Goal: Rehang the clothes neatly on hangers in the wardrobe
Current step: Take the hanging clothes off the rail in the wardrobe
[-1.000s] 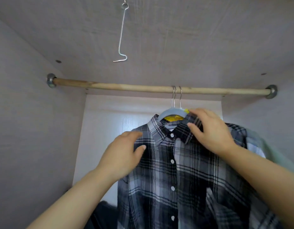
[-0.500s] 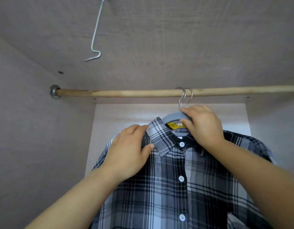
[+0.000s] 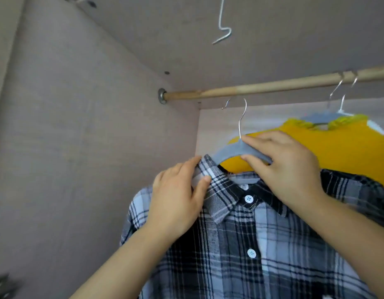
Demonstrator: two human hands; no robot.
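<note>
A black, grey and white plaid shirt (image 3: 240,244) sits buttoned on a grey hanger (image 3: 232,151). The hanger's metal hook (image 3: 243,117) is off the wooden rail (image 3: 262,88), just below it. My right hand (image 3: 288,169) grips the hanger's right arm beside the hook, thumb under and fingers over. My left hand (image 3: 178,199) pinches the shirt's left collar and shoulder. Behind, a yellow top (image 3: 329,152) hangs on another grey hanger (image 3: 322,118) hooked over the rail at the right.
The wardrobe's left wall (image 3: 89,158) stands close beside the shirt. A bent wire hook (image 3: 222,33) dangles from the wardrobe ceiling above. Two hanger hooks (image 3: 342,89) sit on the rail at the far right. The rail's left stretch is bare.
The plaid shirt's hanger has come off the rail and moved left, away from the yellow top. My view has swung left. Both hands keep their hold.
</note>
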